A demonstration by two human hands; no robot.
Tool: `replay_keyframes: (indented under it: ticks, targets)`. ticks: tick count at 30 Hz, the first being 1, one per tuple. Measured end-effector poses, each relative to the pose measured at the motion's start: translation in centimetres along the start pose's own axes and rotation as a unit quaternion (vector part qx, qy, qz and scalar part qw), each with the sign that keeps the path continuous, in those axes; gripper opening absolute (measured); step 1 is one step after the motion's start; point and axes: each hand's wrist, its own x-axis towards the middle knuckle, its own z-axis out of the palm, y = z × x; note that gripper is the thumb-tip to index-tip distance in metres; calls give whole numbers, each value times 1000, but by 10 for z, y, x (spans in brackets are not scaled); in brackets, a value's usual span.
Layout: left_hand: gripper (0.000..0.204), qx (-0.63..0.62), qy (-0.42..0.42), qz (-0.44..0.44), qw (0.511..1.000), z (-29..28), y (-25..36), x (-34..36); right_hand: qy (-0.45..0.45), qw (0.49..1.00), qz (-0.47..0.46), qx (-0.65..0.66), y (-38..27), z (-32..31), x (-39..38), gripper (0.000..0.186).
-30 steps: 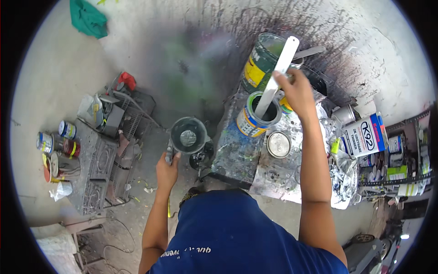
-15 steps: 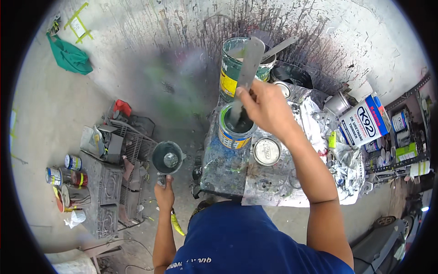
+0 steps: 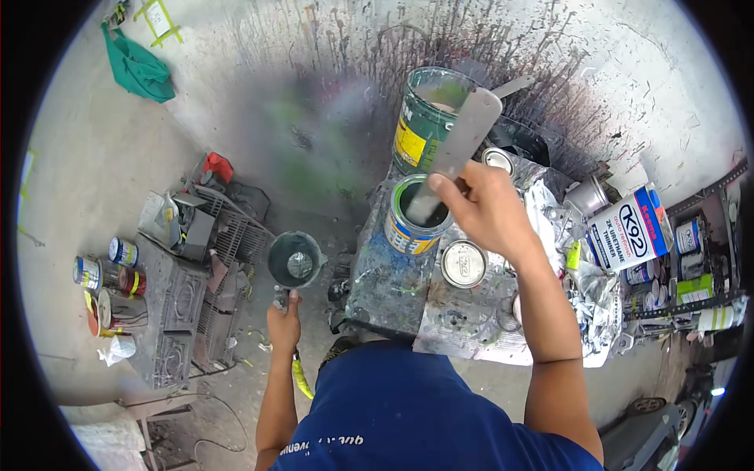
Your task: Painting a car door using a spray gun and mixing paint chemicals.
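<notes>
My right hand [image 3: 479,200] grips a flat metal stirring stick [image 3: 471,118] that dips into an open tin [image 3: 410,233] with a blue, white and yellow label and a green-smeared rim, on the paint-stained bench. A large green bucket [image 3: 424,110] with a yellow label stands just behind it, and a round silver lid [image 3: 463,264] lies beside it. My left hand [image 3: 283,314] is closed on the handle of a dark cup [image 3: 287,255], held low to the left of the bench; its contents are hard to make out.
A blue-and-white rectangular can [image 3: 628,228], crumpled paper [image 3: 542,204] and a shelf of cans [image 3: 699,267] are at the right. A grey cluttered stand [image 3: 165,298] with small tins is at the left. A green cloth [image 3: 137,67] hangs on the spattered wall. A car [image 3: 644,439] shows lower right.
My right hand has moved down and inward along the stick, which now tilts differently in the tin. The cup in my left hand appears lower and further left as the view shifts.
</notes>
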Motion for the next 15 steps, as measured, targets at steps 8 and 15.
replay_keyframes:
  ticks: [8, 15]
  targets:
    - [45, 25, -14, -7, 1000, 0, -2, 5, 23, 999, 32, -6, -2, 8, 4, 26]
    - [43, -5, -14, 1, 1000, 1, -4, 5, 40, 998, 3, -52, 7, 1, 9, 28]
